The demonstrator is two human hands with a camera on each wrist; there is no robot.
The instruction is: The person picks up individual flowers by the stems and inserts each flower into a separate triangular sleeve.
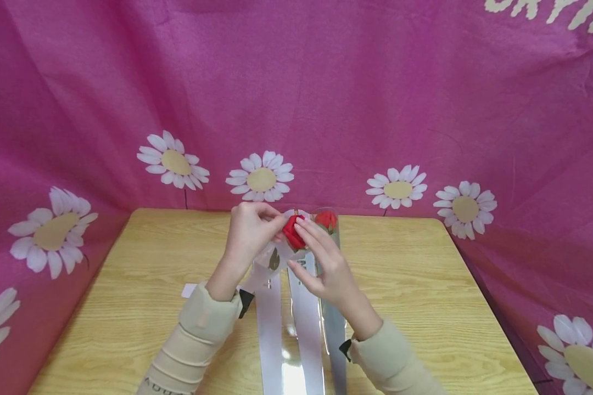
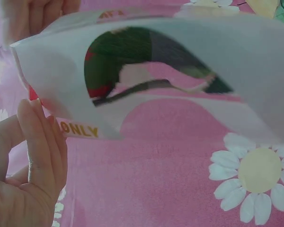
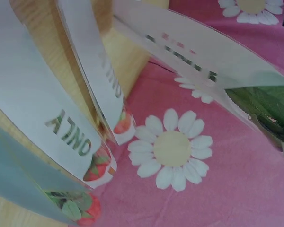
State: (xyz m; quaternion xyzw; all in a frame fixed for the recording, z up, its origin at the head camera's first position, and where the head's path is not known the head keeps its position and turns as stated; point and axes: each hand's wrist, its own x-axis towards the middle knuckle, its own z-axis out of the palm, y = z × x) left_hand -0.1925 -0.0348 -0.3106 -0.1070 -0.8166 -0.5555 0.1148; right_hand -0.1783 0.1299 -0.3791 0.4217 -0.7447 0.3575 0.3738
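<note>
A red rose (image 1: 294,232) in a white and clear flower sleeve (image 2: 146,113) is between the two hands. With thumb and forefinger my left hand (image 1: 251,233) pinches the sleeve's edge beside the bloom. My right hand (image 1: 328,266) has its fingers extended, their tips laid against the rose's right side, thumb apart. In the left wrist view, fingers touch the sleeve's end, near gold letters reading ONLY. Through its clear part a dark green leaf (image 2: 118,52) shows. The right wrist view has this sleeve (image 3: 194,52) at upper right, with no hand visible.
Two white sleeved roses (image 3: 61,113) (image 3: 92,71) and one grey-green sleeved rose (image 3: 28,175) lie side by side on the wooden table (image 1: 405,307). A small white piece (image 1: 189,290) lies by the left cuff. A pink daisy-printed cloth (image 1: 326,99) hangs behind.
</note>
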